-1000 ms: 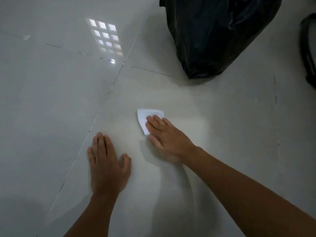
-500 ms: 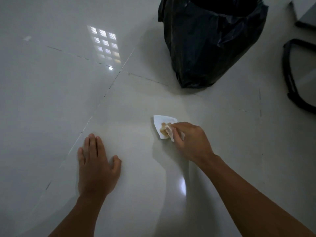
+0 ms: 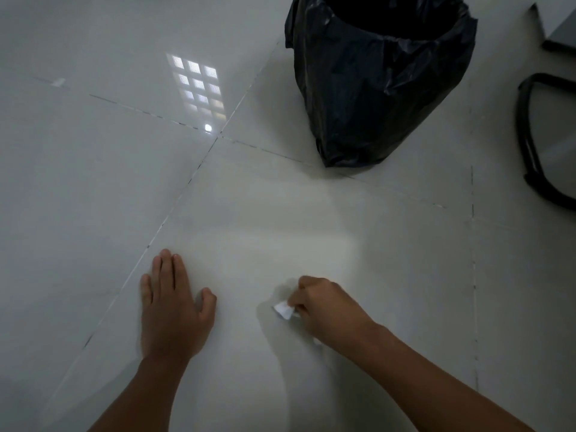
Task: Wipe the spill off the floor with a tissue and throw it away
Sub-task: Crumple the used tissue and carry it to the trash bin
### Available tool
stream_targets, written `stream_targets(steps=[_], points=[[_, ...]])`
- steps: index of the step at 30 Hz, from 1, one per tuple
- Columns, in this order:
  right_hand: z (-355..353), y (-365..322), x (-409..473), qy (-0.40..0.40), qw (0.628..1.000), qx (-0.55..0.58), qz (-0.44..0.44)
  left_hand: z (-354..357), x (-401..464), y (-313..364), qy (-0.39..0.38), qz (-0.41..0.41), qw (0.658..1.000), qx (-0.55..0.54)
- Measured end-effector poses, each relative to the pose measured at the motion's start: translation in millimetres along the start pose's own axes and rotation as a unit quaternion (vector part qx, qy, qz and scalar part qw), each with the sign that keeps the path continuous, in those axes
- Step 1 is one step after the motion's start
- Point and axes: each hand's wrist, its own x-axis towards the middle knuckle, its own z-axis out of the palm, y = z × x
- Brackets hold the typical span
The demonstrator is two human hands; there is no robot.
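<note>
My right hand [image 3: 327, 308] is closed around a crumpled white tissue [image 3: 283, 310], of which only a small corner pokes out on the left of my fingers, just above the pale tiled floor [image 3: 265, 232]. My left hand [image 3: 173, 307] lies flat on the floor with fingers spread slightly, palm down, holding nothing. A bin lined with a black plastic bag [image 3: 377, 85] stands open at the top right, well beyond both hands. No spill shows on the floor in front of me.
A black curved frame [image 3: 530, 145], perhaps a chair base, lies at the right edge, with a grey object [image 3: 558, 29] in the top right corner. A bright window reflection [image 3: 198, 85] shines on the tiles at upper left.
The tissue lay flat under my right fingers, then was pinched up showing a brownish stain, and is now bunched inside the fist. The view has tilted up, showing the bin's open mouth.
</note>
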Motion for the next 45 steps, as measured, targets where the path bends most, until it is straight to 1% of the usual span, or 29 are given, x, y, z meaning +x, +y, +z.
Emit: stream_targets(steps=[1,2,3,5,6,7,8,9,11,12,13,14,15,17,18,19,20,21,23,25,27,28,30,32,34,36,38,42,45], points=[[-5,9,-6,0.009,1.000,0.011,0.017,-1,0,0,0.000,-0.001,1.000,0.004],[-13,21,-9,0.040,0.998,0.023,0.042,-1,-1,2,-0.003,-0.002,1.000,0.007],[-22,35,-10,0.095,0.991,0.043,0.081,-2,-2,3,-0.006,-0.004,1.000,0.009],[-42,63,-8,0.213,0.956,0.065,0.190,-5,-2,7,-0.009,-0.007,1.000,0.014],[-47,73,-7,0.235,0.942,0.051,0.236,-6,-3,8,-0.011,-0.009,1.000,0.016],[-47,77,-8,0.232,0.940,0.024,0.249,-8,-4,10,-0.014,-0.011,1.000,0.017],[-43,73,-10,0.217,0.949,0.006,0.230,-9,-5,11,-0.017,-0.013,1.000,0.016],[-35,61,-19,0.196,0.964,-0.005,0.181,-11,-6,14,-0.021,-0.016,1.000,0.014],[-5,23,-42,0.129,0.990,0.014,0.047,-12,-6,12,-0.029,-0.026,0.999,0.007],[8,8,-58,0.103,0.994,0.036,0.002,-12,-5,14,-0.029,-0.028,0.999,0.002],[11,5,-69,0.098,0.994,0.055,-0.012,-12,-5,17,-0.027,-0.029,0.999,-0.004],[8,13,-72,0.130,0.988,0.079,0.009,-12,-5,21,-0.027,-0.034,0.999,-0.005],[1,26,-72,0.197,0.974,0.093,0.067,-13,-8,23,-0.028,-0.045,0.999,-0.005],[-23,64,-74,0.299,0.923,0.099,0.220,-13,-15,32,-0.032,-0.068,0.997,-0.013],[-31,81,-78,0.315,0.904,0.099,0.272,-12,-19,38,-0.030,-0.078,0.996,-0.015],[-34,92,-81,0.311,0.898,0.095,0.297,-10,-21,43,-0.031,-0.088,0.995,-0.020],[-31,94,-84,0.304,0.901,0.088,0.296,-9,-23,47,-0.035,-0.098,0.994,-0.027],[-25,85,-86,0.300,0.909,0.090,0.274,-9,-24,49,-0.036,-0.105,0.993,-0.033],[-7,54,-86,0.278,0.936,0.107,0.186,-6,-24,52,-0.034,-0.109,0.993,-0.032],[15,23,-85,0.210,0.968,0.109,0.083,-6,-23,52,-0.040,-0.112,0.992,-0.028],[33,3,-86,0.142,0.986,0.081,-0.014,-6,-24,52,-0.036,-0.115,0.992,-0.029],[38,1,-85,0.130,0.987,0.079,-0.046,-7,-25,52,-0.034,-0.115,0.992,-0.028],[34,4,-81,0.143,0.981,0.125,-0.040,-11,-25,56,-0.034,-0.103,0.993,-0.034],[15,14,-69,0.234,0.956,0.175,0.009,-19,-17,71,-0.033,-0.057,0.997,-0.036],[-15,31,-50,0.324,0.919,0.214,0.068,-30,1,96,-0.023,-0.011,0.999,-0.046],[-53,46,-35,0.386,0.888,0.226,0.103,-46,26,129,-0.011,0.035,0.997,-0.071],[-98,56,-19,0.435,0.865,0.226,0.110,-67,62,165,0.005,0.091,0.991,-0.098],[-206,65,14,0.543,0.799,0.244,0.088,-130,142,241,0.087,0.212,0.965,-0.128],[-288,63,40,0.589,0.765,0.252,0.070,-170,185,279,0.109,0.254,0.955,-0.107]])
